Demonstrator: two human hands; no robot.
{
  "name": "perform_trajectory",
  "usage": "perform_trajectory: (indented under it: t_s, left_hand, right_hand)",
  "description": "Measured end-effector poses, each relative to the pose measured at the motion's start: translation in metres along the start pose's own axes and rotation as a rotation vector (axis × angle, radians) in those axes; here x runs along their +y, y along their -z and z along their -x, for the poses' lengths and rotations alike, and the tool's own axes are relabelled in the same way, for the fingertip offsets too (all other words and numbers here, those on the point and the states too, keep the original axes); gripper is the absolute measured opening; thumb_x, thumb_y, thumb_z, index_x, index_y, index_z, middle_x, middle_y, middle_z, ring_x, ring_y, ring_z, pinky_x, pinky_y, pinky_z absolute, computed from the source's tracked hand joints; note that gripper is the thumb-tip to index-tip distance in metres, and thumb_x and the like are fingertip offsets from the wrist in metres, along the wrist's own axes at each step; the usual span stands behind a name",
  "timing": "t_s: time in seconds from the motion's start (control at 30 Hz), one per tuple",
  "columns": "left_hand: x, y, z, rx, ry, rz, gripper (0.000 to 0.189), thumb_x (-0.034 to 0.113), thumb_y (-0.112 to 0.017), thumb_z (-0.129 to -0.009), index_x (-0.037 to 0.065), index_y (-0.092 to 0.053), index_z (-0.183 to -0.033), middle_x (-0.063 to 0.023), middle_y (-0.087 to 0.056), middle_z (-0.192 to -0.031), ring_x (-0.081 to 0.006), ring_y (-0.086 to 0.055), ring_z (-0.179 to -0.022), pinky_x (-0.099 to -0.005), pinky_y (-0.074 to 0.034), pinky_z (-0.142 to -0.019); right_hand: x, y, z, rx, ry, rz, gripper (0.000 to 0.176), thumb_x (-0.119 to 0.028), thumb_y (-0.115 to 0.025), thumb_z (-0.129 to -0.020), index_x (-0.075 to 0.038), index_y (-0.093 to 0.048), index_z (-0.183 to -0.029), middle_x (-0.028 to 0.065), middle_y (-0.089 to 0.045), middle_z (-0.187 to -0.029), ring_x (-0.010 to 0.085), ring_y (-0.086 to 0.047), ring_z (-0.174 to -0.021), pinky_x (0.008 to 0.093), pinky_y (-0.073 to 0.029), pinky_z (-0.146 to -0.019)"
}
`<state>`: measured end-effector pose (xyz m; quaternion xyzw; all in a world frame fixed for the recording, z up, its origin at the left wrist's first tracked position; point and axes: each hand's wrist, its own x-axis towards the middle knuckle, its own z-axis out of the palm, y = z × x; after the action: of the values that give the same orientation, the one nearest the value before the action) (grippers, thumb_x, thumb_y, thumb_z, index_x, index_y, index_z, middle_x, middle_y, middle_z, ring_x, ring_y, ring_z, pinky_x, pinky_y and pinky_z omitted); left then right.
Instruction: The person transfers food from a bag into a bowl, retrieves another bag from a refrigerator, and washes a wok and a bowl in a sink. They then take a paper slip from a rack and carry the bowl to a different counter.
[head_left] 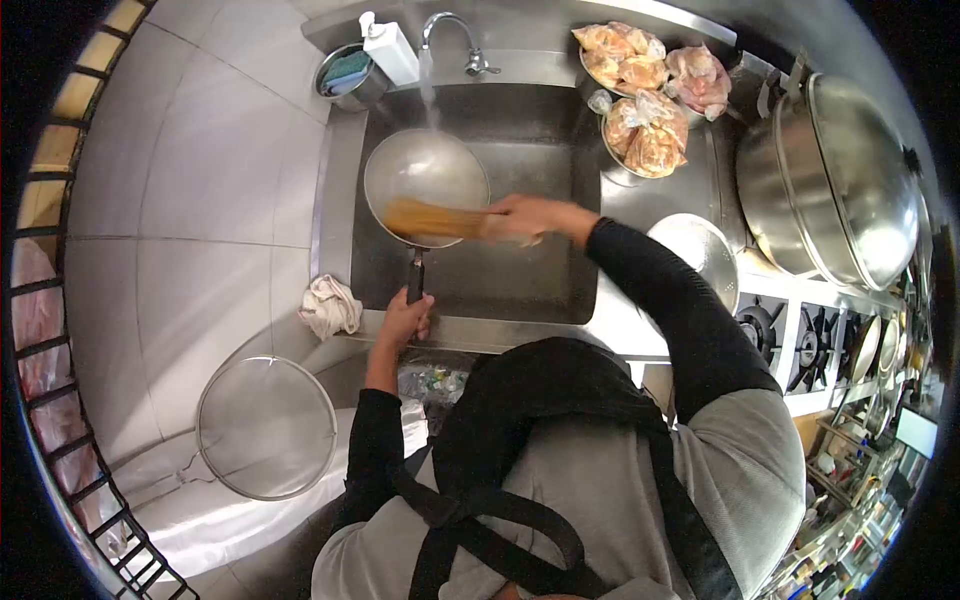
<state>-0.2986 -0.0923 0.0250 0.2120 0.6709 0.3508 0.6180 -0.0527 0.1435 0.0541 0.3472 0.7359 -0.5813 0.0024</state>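
A wok point(428, 172) is tilted in the steel sink, under water running from the faucet point(455, 42). My left hand point(404, 318) is closed around its black handle point(416, 278) at the sink's front edge. In my right hand point(525, 218) is a bamboo wok brush point(435, 217), blurred by motion. Its bristles are over the near side of the wok's bowl. The fingers of my right hand are wrapped round the brush's grip and partly smeared.
Bagged food in metal containers point(645, 135) stands right of the sink point(530, 290). Beyond it sits a large lidded pot point(830, 185). A colander point(700, 255) lies nearer me. At left are a soap bottle point(390, 50), a cloth point(330, 307) and a mesh strainer point(267, 428).
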Motion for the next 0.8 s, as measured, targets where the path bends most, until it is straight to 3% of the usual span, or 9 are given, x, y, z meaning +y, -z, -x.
perform_trajectory:
  t_s: [0.1, 0.17, 0.23, 0.43, 0.53, 0.6, 0.67, 0.73, 0.8]
  left_hand:
    - [-0.008, 0.012, 0.007, -0.013, 0.034, 0.080, 0.023, 0.018, -0.067, -0.089, 0.010, -0.045, -0.094, 0.0001, -0.046, -0.062, -0.0092, -0.042, -0.045, -0.0294, -0.038, -0.039]
    - [-0.006, 0.005, 0.008, -0.075, 0.039, -0.041, 0.024, 0.018, -0.067, -0.089, 0.010, -0.045, -0.095, 0.0000, -0.045, -0.061, -0.0094, -0.042, -0.045, -0.0290, -0.037, -0.038]
    - [0.004, -0.012, 0.010, -0.027, 0.035, -0.092, 0.024, 0.018, -0.067, -0.089, 0.010, -0.045, -0.096, 0.0000, -0.045, -0.061, -0.0096, -0.043, -0.045, -0.0287, -0.037, -0.038]
    - [-0.009, 0.007, 0.004, 0.051, -0.019, -0.003, 0.025, 0.018, -0.067, -0.089, 0.009, -0.045, -0.097, 0.0011, -0.046, -0.062, -0.0092, -0.043, -0.045, -0.0277, -0.037, -0.038]
    - [-0.009, 0.003, 0.013, -0.055, 0.048, 0.032, 0.025, 0.018, -0.067, -0.089, 0.009, -0.046, -0.098, 0.0017, -0.046, -0.062, -0.0084, -0.042, -0.046, -0.0274, -0.037, -0.039]
    - [-0.004, -0.012, 0.009, -0.112, 0.088, -0.003, 0.025, 0.019, -0.067, -0.089, 0.009, -0.046, -0.099, 0.0017, -0.046, -0.062, -0.0078, -0.042, -0.046, -0.0272, -0.037, -0.039]
    - [-0.001, -0.024, -0.001, -0.068, 0.088, -0.157, 0.025, 0.019, -0.067, -0.089, 0.011, -0.046, -0.098, 0.0017, -0.046, -0.063, -0.0076, -0.042, -0.046, -0.0268, -0.036, -0.040]
    - [-0.003, -0.013, -0.003, -0.045, 0.080, -0.075, 0.024, 0.019, -0.067, -0.089, 0.011, -0.047, -0.098, 0.0018, -0.046, -0.063, -0.0075, -0.042, -0.046, -0.0267, -0.036, -0.040]
    - [-0.010, -0.003, 0.003, -0.021, 0.084, 0.019, 0.024, 0.020, -0.067, -0.089, 0.012, -0.047, -0.098, 0.0020, -0.046, -0.063, -0.0074, -0.042, -0.046, -0.0266, -0.036, -0.039]
  right_hand:
    - [0.032, 0.047, -0.022, -0.102, 0.041, 0.410, 0.057, -0.048, -0.062, -0.083, -0.010, -0.062, -0.125, 0.0137, -0.071, -0.099, 0.0267, -0.069, -0.079, 0.0389, -0.056, -0.070]
    - [0.037, 0.047, -0.039, 0.330, -0.022, 0.450, 0.059, -0.049, -0.062, -0.083, -0.011, -0.060, -0.129, 0.0137, -0.071, -0.102, 0.0259, -0.069, -0.080, 0.0381, -0.057, -0.072]
    - [0.015, 0.004, -0.056, 0.250, -0.032, 0.587, 0.055, -0.047, -0.060, -0.085, -0.012, -0.061, -0.127, 0.0148, -0.071, -0.098, 0.0268, -0.069, -0.079, 0.0387, -0.057, -0.071]
    - [0.003, -0.008, 0.015, -0.088, -0.111, 0.036, 0.048, -0.046, -0.060, -0.086, -0.010, -0.065, -0.117, 0.0177, -0.068, -0.079, 0.0334, -0.068, -0.074, 0.0445, -0.056, -0.065]
    - [0.062, 0.017, -0.046, -0.060, -0.001, 0.720, 0.044, -0.044, -0.060, -0.086, -0.011, -0.066, -0.115, 0.0189, -0.069, -0.085, 0.0336, -0.069, -0.078, 0.0437, -0.056, -0.067]
    - [0.013, 0.006, -0.054, 0.331, -0.106, 0.542, 0.040, -0.042, -0.060, -0.087, -0.014, -0.066, -0.115, 0.0208, -0.069, -0.097, 0.0337, -0.068, -0.087, 0.0433, -0.055, -0.073]
    - [0.012, -0.031, -0.049, 0.323, -0.064, 0.516, 0.038, -0.040, -0.059, -0.087, -0.015, -0.067, -0.114, 0.0214, -0.068, -0.104, 0.0347, -0.068, -0.090, 0.0433, -0.054, -0.079]
    - [0.015, -0.031, -0.017, 0.212, 0.414, 0.427, 0.040, -0.039, -0.058, -0.087, -0.016, -0.065, -0.119, 0.0199, -0.069, -0.102, 0.0354, -0.068, -0.091, 0.0443, -0.054, -0.081]
    - [0.017, 0.017, 0.013, -0.020, 0.287, 0.652, 0.047, -0.041, -0.059, -0.087, -0.016, -0.060, -0.127, 0.0192, -0.069, -0.102, 0.0361, -0.067, -0.093, 0.0445, -0.054, -0.084]
